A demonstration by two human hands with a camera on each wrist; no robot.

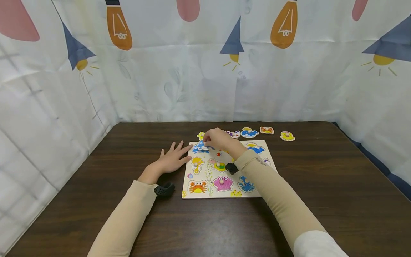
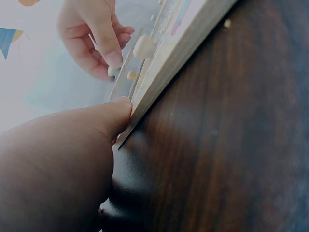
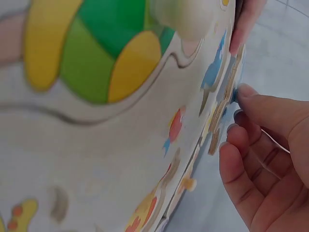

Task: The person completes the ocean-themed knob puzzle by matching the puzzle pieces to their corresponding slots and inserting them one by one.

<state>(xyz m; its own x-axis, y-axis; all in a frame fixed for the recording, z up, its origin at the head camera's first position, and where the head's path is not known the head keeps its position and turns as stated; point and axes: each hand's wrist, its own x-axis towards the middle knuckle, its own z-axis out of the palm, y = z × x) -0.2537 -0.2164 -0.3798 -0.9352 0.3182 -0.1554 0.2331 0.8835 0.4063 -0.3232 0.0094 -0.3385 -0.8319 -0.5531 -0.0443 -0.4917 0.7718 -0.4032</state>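
Note:
A pale puzzle board [image 1: 184, 194] with printed sea animals lies on the brown table. Over its upper left corner, my right hand [image 1: 221, 141] pinches a blue sea-animal puzzle piece [image 1: 201, 145] by its small knob. In the right wrist view that piece [image 3: 224, 106] is seen edge-on, tilted over a blue printed shape. My left hand [image 1: 170, 161] has its fingers spread at the board's left edge, and its thumb touches that edge in the left wrist view. Seated pieces include a seahorse [image 1: 196, 166], a crab [image 1: 197, 187], a pink shell [image 1: 223, 183] and an octopus [image 1: 246, 185].
Behind the board lie several loose pieces: a blue whale [image 1: 249, 133], an orange one [image 1: 267, 130], a purple one [image 1: 234, 134] and a yellow one [image 1: 287, 136]. A patterned white curtain [image 1: 205, 85] hangs beyond the table's far edge.

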